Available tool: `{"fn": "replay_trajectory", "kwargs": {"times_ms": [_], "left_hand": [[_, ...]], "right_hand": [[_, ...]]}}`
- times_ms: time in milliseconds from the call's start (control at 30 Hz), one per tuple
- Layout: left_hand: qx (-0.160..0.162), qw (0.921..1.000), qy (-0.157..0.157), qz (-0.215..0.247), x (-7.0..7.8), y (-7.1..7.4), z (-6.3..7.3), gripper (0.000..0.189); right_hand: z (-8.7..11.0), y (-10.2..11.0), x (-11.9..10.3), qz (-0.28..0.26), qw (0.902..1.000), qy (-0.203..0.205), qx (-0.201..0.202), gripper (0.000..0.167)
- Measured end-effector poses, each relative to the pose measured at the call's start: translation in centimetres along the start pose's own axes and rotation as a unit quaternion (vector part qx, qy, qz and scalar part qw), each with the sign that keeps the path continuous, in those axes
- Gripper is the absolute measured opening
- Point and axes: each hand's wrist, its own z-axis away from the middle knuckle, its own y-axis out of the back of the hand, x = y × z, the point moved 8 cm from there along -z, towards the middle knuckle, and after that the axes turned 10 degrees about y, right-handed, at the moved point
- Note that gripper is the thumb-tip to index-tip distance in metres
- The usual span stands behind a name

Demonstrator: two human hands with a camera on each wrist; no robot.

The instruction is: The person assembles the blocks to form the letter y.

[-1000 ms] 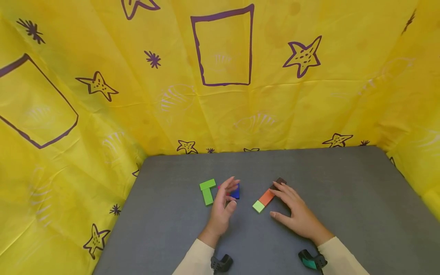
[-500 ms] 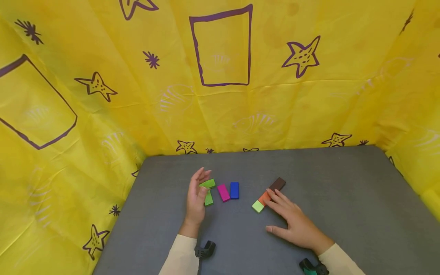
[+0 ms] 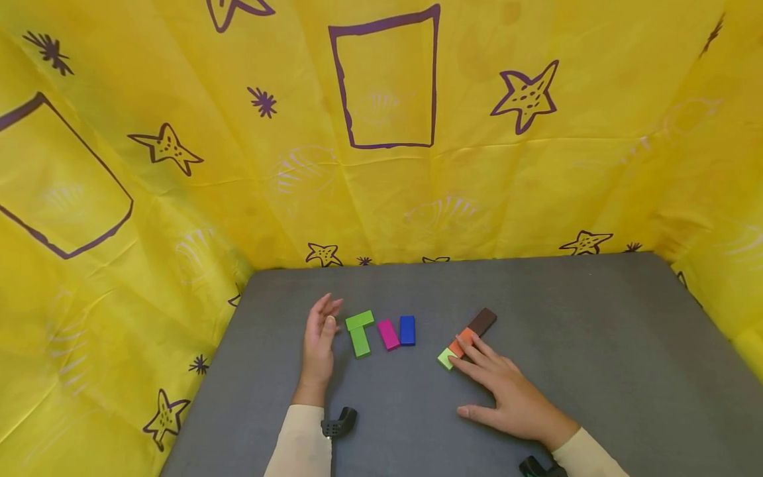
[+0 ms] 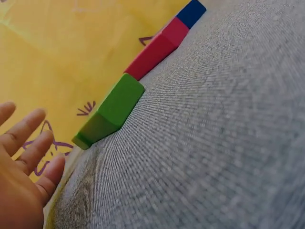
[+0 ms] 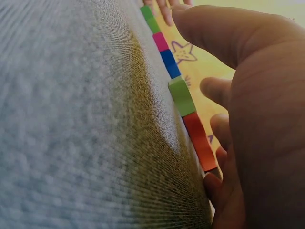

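Note:
My left hand point(image 3: 318, 351) is held with its palm turned inward, just left of two green blocks point(image 3: 359, 332) that form a T shape; it holds nothing. Right of these lie a pink block point(image 3: 389, 334) and a blue block point(image 3: 407, 330), side by side. My right hand point(image 3: 509, 391) is spread, its fingertips over a slanted row: a light green block point(image 3: 446, 359), an orange block point(image 3: 463, 340) and a dark brown block point(image 3: 483, 322), end to end. In the right wrist view the thumb stands apart from the light green block point(image 5: 182, 97).
The blocks lie on a grey cloth-covered table point(image 3: 405, 417). A yellow curtain point(image 3: 381, 199) with purple drawings stands behind the table and along both sides. Each wrist wears a black strapped device point(image 3: 340, 423).
My left hand has moved left, away from the pink and blue blocks and past the green ones. My right hand has shifted slightly toward me along the row, uncovering the brown block.

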Motion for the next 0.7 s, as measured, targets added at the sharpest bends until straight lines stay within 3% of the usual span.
{"fn": "replay_trajectory", "kwargs": {"times_ms": [133, 233, 500, 700], "left_hand": [[-0.009, 0.9995, 0.028, -0.014, -0.6, -0.1, 0.0, 0.048], [-0.013, 0.9984, 0.032, -0.045, -0.8, -0.4, 0.1, 0.053], [-0.03, 0.9881, -0.005, -0.151, 0.3, -2.1, 0.8, 0.066], [-0.06, 0.9718, -0.038, -0.225, 1.1, -4.1, 1.4, 0.066]], "right_hand": [[0.0, 0.0, 0.0, 0.001, 1.0, -0.001, -0.007, 0.08], [0.1, -0.1, 0.0, 0.002, 0.9999, -0.002, -0.01, 0.079], [0.0, -0.3, 0.0, 0.013, 0.9998, -0.003, -0.017, 0.077], [0.0, -0.3, 0.1, 0.014, 0.9998, -0.003, -0.016, 0.075]]}}
